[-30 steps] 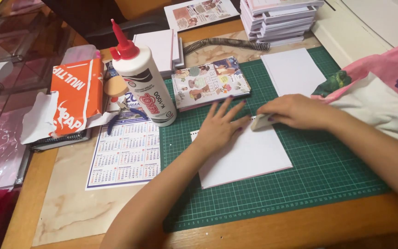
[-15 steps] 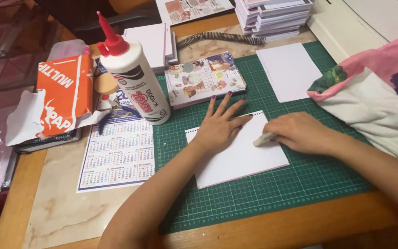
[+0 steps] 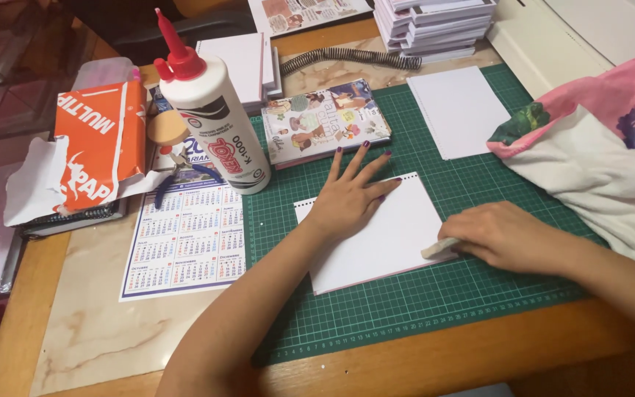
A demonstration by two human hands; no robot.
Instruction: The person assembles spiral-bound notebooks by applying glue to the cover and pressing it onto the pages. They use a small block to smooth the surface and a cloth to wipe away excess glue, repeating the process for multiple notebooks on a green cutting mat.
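A white punched sheet stack point(image 3: 387, 239) lies on the green cutting mat point(image 3: 435, 309). My left hand point(image 3: 350, 195) presses flat on its upper left part, fingers spread. My right hand point(image 3: 505, 237) grips a small pale flat tool point(image 3: 439, 248) whose tip rests on the sheet's right edge. A big white glue bottle with a red nozzle point(image 3: 211, 117) stands upright at the mat's left edge. A colourful notebook cover point(image 3: 325, 121) lies just beyond my left hand.
A calendar sheet point(image 3: 185, 239) lies left of the mat. Beside it is a torn orange paper pack point(image 3: 97, 147). Another white sheet point(image 3: 458, 110), a black spiral coil point(image 3: 358, 57) and stacked booklets point(image 3: 435, 22) sit farther back. Pink and white cloth point(image 3: 604, 162) lies at the right.
My right hand has slid the tool down the sheet's right edge toward me. The left hand has kept pressing in the same spot.
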